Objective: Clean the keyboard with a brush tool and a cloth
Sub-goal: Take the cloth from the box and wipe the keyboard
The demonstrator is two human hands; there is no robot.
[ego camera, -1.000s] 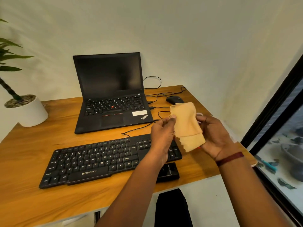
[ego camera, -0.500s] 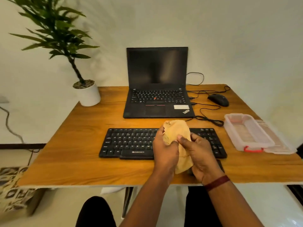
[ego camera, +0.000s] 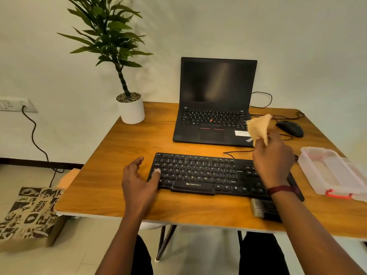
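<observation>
Freed from the cloth [ego camera: 258,126], the left hand [ego camera: 139,181] spreads wide at the keyboard's [ego camera: 208,173] left end; the right hand [ego camera: 272,161] pinches this soft, light fabric, seemingly mid-fold.

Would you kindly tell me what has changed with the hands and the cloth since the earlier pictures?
The left hand let go of the cloth and moved left to the left end of the keyboard, fingers open, one fingertip at the keys. The right hand alone grips the cloth now, lifted above the right end. The keyboard, laptop, mouse, brush and box lie as before.
</observation>
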